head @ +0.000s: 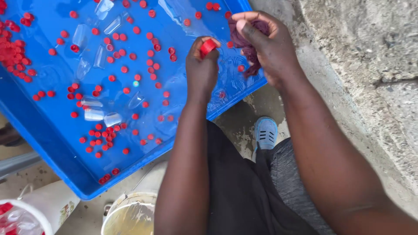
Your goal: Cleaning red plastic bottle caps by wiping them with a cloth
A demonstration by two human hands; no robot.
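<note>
Over the near right corner of the water-filled blue tub [52, 143], strewn with floating red caps, the left hand [201, 67] pinches a small round red cap [208, 46], tilted with one end toward the right hand [265, 45], which clenches a bunched purple cloth [249, 48].

I've got a small red bottle cap [208, 46] pinched at my fingertips, tilted, just above the near corner of the blue tub. Right beside it is a bunched purple scrubbing cloth [249, 45], dark and crumpled, with a loose end dangling down toward the water.
</note>
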